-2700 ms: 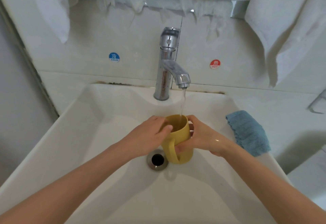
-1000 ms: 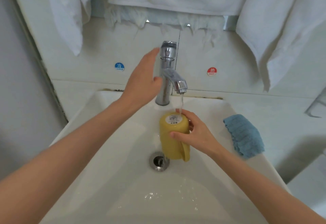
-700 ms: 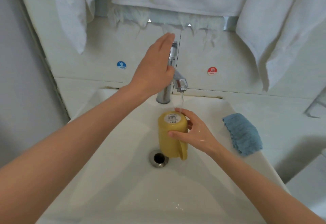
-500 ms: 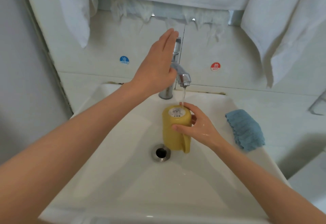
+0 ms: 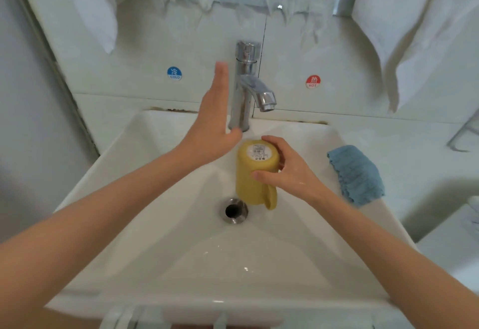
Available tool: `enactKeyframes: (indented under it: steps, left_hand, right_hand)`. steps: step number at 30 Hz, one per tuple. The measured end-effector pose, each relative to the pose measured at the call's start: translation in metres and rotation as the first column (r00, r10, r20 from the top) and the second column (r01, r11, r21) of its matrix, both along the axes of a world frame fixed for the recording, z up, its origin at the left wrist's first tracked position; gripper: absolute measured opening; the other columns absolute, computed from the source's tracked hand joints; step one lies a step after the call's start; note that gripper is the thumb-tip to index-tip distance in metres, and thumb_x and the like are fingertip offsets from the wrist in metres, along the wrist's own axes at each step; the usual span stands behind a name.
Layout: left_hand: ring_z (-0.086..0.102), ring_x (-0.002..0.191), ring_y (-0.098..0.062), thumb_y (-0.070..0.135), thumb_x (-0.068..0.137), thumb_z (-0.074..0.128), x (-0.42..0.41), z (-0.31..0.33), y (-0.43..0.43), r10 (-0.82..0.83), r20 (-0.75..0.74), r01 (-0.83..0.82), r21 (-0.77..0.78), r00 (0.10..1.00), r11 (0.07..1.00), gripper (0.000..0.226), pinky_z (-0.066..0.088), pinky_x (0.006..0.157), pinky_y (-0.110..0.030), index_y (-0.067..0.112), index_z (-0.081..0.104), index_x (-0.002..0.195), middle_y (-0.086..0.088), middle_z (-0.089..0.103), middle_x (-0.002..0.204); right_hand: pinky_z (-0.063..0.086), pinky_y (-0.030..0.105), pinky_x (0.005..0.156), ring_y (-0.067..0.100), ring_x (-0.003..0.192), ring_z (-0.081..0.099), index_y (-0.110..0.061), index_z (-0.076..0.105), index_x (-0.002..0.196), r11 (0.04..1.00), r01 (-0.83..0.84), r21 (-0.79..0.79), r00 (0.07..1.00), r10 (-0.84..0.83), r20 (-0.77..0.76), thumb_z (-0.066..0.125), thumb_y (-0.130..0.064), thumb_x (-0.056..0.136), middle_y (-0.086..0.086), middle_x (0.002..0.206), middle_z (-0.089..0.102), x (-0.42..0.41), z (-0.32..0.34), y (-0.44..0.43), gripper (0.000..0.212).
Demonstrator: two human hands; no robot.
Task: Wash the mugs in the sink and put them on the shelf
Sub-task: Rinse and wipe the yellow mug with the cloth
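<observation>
My right hand (image 5: 290, 170) grips a yellow mug (image 5: 252, 175) upside down over the white sink (image 5: 160, 219), just above the drain (image 5: 233, 210). The mug's base faces up with a white label on it, and its handle points down toward me. My left hand (image 5: 215, 121) hangs flat with straight fingers, just left of the chrome tap (image 5: 246, 87) and apart from the mug. No water comes from the spout.
A folded blue cloth (image 5: 355, 173) lies on the sink's right rim. White towels (image 5: 414, 30) hang above on the tiled wall, with cold (image 5: 174, 73) and hot (image 5: 312, 81) stickers beside the tap. A wire rack edge (image 5: 464, 134) shows at far right.
The mug was turned upside down in my right hand. My left hand went up to the tap's top and has now drawn back to its left. The water stream has stopped.
</observation>
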State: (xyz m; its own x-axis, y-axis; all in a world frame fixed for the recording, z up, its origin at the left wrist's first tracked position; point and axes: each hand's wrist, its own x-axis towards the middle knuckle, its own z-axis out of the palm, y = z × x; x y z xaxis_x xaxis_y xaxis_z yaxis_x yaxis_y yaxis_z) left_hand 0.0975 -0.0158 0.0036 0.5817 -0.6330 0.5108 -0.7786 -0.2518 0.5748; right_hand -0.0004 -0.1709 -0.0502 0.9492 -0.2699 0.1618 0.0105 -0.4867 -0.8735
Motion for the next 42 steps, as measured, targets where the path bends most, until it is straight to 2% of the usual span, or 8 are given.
enactKeyframes:
  steps: [5, 11, 19, 23, 28, 32, 36, 42]
  left_hand:
    - [0.009, 0.141, -0.004, 0.026, 0.072, 0.079, -0.014, -0.056, 0.013, -0.069, -0.449, 0.216, 0.285, 0.891, 0.934, 0.128, 0.017, 0.108, -0.015, 0.019, -0.026, 0.143, 0.009, 0.005, 0.154]
    - [0.049, 0.114, -0.011, 0.023, 0.068, 0.081, -0.018, -0.058, 0.006, -0.053, -0.556, 0.079, 0.022, 0.829, 0.997, 0.095, 0.045, 0.087, -0.021, 0.029, 0.021, 0.142, 0.013, 0.046, 0.124]
    - [0.049, 0.103, 0.010, 0.029, 0.055, 0.082, -0.011, -0.042, 0.013, 0.017, -0.394, -0.150, -0.308, 0.919, 0.939, 0.083, 0.044, 0.083, -0.009, 0.034, 0.032, 0.121, 0.028, 0.046, 0.110]
    - [0.054, 0.099, -0.010, 0.022, 0.057, 0.087, -0.013, -0.062, 0.017, 0.144, -0.421, -0.133, 0.056, 0.896, 0.990, 0.078, 0.043, 0.074, -0.019, 0.031, 0.036, 0.115, 0.015, 0.052, 0.103]
    - [0.051, 0.093, 0.009, 0.033, 0.053, 0.083, -0.007, -0.051, 0.017, 0.100, -0.398, -0.186, -0.183, 0.912, 0.965, 0.079, 0.042, 0.071, -0.008, 0.031, 0.034, 0.115, 0.025, 0.048, 0.101]
    - [0.056, 0.093, -0.008, 0.030, 0.054, 0.087, -0.015, -0.062, 0.020, 0.150, -0.338, -0.080, 0.212, 0.929, 0.974, 0.078, 0.039, 0.064, -0.012, 0.032, 0.036, 0.113, 0.019, 0.051, 0.096]
    - [0.048, 0.089, 0.014, 0.023, 0.060, 0.086, -0.009, -0.050, 0.020, 0.113, -0.309, -0.135, -0.051, 0.944, 0.990, 0.076, 0.037, 0.070, -0.002, 0.031, 0.034, 0.114, 0.028, 0.047, 0.098]
    - [0.052, 0.095, -0.007, 0.037, 0.049, 0.085, -0.010, -0.048, 0.022, 0.170, -0.259, -0.159, 0.063, 0.951, 0.985, 0.081, 0.040, 0.073, -0.016, 0.033, 0.036, 0.112, 0.020, 0.049, 0.097]
  right_hand:
    - [0.048, 0.017, 0.081, 0.006, 0.100, 0.057, -0.028, 0.041, 0.127, 0.999, -0.026, -0.037, 0.999, 0.027, 0.020, 0.079, -0.009, 0.068, -0.013, 0.109, 0.057, 0.000, -0.001, 0.003, 0.072]
    - [0.051, 0.023, 0.088, 0.008, 0.113, 0.053, -0.030, 0.032, 0.136, 0.996, -0.089, 0.030, 0.996, 0.089, 0.026, 0.073, -0.040, 0.068, -0.012, 0.129, 0.048, -0.004, 0.005, 0.010, 0.080]
    - [0.035, 0.030, 0.106, 0.005, 0.130, 0.039, -0.024, 0.032, 0.140, 0.998, -0.042, 0.054, 0.997, 0.038, 0.067, 0.055, -0.046, 0.085, -0.012, 0.144, 0.037, -0.005, 0.013, 0.010, 0.063]
    - [0.034, 0.028, 0.105, 0.006, 0.127, 0.040, -0.025, 0.032, 0.140, 1.000, 0.008, 0.026, 1.000, -0.008, 0.017, 0.053, -0.033, 0.092, -0.012, 0.144, 0.036, -0.003, 0.008, 0.007, 0.053]
    - [0.034, 0.021, 0.097, 0.005, 0.124, 0.043, -0.024, 0.035, 0.138, 0.997, 0.050, 0.064, 0.998, -0.052, 0.044, 0.053, -0.031, 0.093, -0.011, 0.142, 0.039, -0.003, 0.008, 0.003, 0.049]
    - [0.034, 0.017, 0.090, 0.004, 0.123, 0.044, -0.025, 0.035, 0.139, 0.997, 0.061, 0.047, 0.998, -0.061, 0.000, 0.052, -0.033, 0.093, -0.013, 0.142, 0.039, -0.002, 0.003, 0.002, 0.050]
    - [0.035, 0.017, 0.090, 0.006, 0.123, 0.045, -0.023, 0.037, 0.139, 0.997, 0.066, 0.051, 0.998, -0.067, 0.016, 0.052, -0.032, 0.093, -0.011, 0.142, 0.040, -0.001, 0.005, 0.001, 0.049]
    - [0.040, 0.012, 0.083, 0.005, 0.122, 0.046, -0.024, 0.040, 0.137, 0.997, 0.074, 0.034, 0.997, -0.074, 0.006, 0.052, -0.032, 0.093, -0.013, 0.139, 0.042, -0.001, 0.005, 0.000, 0.047]
